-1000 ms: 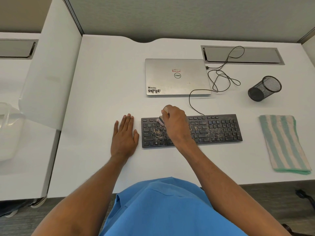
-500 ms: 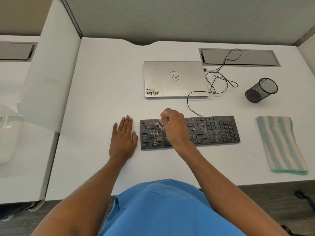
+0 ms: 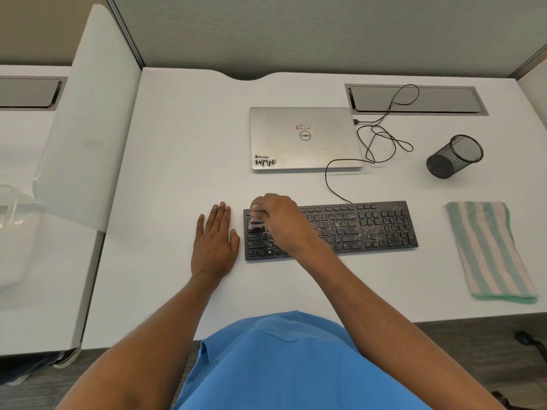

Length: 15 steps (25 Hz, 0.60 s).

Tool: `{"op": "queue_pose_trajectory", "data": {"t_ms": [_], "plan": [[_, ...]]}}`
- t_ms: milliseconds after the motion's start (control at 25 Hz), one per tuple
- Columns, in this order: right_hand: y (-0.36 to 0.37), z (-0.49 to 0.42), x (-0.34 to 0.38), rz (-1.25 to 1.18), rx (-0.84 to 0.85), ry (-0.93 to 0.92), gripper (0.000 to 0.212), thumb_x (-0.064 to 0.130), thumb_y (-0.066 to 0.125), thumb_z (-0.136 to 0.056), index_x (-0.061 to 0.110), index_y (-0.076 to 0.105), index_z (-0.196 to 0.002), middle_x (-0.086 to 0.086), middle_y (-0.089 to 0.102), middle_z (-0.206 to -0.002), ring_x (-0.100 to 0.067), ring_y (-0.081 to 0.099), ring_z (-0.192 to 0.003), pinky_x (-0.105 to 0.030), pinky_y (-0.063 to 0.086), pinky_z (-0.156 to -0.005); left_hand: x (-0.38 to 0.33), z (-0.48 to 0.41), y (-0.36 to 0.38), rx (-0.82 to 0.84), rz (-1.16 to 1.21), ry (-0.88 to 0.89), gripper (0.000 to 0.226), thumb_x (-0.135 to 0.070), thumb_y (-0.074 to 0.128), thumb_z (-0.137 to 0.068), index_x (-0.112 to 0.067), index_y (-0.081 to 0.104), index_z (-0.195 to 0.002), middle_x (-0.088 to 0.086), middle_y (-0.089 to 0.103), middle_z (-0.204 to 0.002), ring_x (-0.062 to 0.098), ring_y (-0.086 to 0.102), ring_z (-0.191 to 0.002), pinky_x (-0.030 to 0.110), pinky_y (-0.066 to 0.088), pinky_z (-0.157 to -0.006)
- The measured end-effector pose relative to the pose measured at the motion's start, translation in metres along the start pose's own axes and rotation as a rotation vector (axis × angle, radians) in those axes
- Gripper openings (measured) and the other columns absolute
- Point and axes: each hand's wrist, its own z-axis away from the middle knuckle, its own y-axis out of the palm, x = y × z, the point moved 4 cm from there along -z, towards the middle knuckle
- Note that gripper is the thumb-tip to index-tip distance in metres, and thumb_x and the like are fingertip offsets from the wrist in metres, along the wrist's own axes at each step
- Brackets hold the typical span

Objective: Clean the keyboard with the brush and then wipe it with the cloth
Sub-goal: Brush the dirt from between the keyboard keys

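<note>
The right hand (image 3: 281,223) reaches over the left end of the black keyboard (image 3: 370,226), its fingers curled down around a small brush (image 3: 256,222), which is blurred; the bristle end sits just below the fingertips, on the keys near the keyboard's left edge. Pale dust speckles the keys to the right of those fingers, thickest towards the far right end. The left hand (image 3: 214,247) lies palm down on the white desk (image 3: 177,173), fingers (image 3: 220,217) straight and close together, holding nothing; its thumb side is just beside the keyboard's left edge, though contact cannot be made out. The striped cloth (image 3: 488,250) lies folded well to the right of both hands, past the keyboard's right end. Beyond the right-hand fingers sit a closed silver laptop (image 3: 305,137), a looping black cable (image 3: 381,137) and a black mesh cup (image 3: 454,156).
</note>
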Motion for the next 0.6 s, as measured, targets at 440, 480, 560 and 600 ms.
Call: {"op": "queue_pose_trajectory", "data": {"t_ms": [440, 480, 560, 600], "plan": [[-0.005, -0.006, -0.013, 0.056, -0.039, 0.057, 0.015, 0.004, 0.051, -0.099, 0.009, 0.063, -0.089, 0.002, 0.060, -0.086, -0.009, 0.065, -0.078, -0.016, 0.057, -0.072, 0.001, -0.001, 0.001, 0.001, -0.009, -0.001, 0.064, -0.032, 0.031, -0.106, -0.009, 0.031, -0.165, 0.007, 0.026, -0.173, 0.019, 0.017, -0.163, 0.047, 0.009, -0.133], [0.000, -0.007, -0.007, 0.050, -0.024, 0.043, 0.015, 0.004, 0.051, -0.099, 0.008, 0.063, -0.089, 0.001, 0.059, -0.087, -0.010, 0.066, -0.078, -0.018, 0.058, -0.072, 0.000, 0.000, 0.001, 0.002, -0.011, -0.001, 0.064, -0.033, 0.031, -0.106, -0.009, 0.031, -0.165, 0.007, 0.026, -0.174, 0.019, 0.017, -0.163, 0.047, 0.009, -0.133], [0.009, -0.008, -0.005, 0.068, -0.003, 0.021, 0.016, 0.004, 0.052, -0.097, 0.010, 0.064, -0.090, 0.001, 0.060, -0.090, -0.012, 0.069, -0.078, -0.031, 0.062, -0.074, 0.000, 0.000, 0.001, 0.004, -0.014, 0.001, 0.064, -0.033, 0.030, -0.106, -0.009, 0.030, -0.165, 0.007, 0.026, -0.174, 0.019, 0.017, -0.163, 0.047, 0.009, -0.133], [0.012, -0.008, -0.010, 0.076, 0.007, 0.034, 0.016, 0.003, 0.051, -0.097, 0.011, 0.064, -0.091, 0.001, 0.062, -0.090, -0.012, 0.070, -0.077, -0.034, 0.063, -0.073, 0.000, 0.000, 0.000, 0.005, -0.013, 0.002, 0.064, -0.033, 0.030, -0.106, -0.009, 0.030, -0.165, 0.006, 0.026, -0.174, 0.018, 0.016, -0.163, 0.047, 0.009, -0.133]]}}
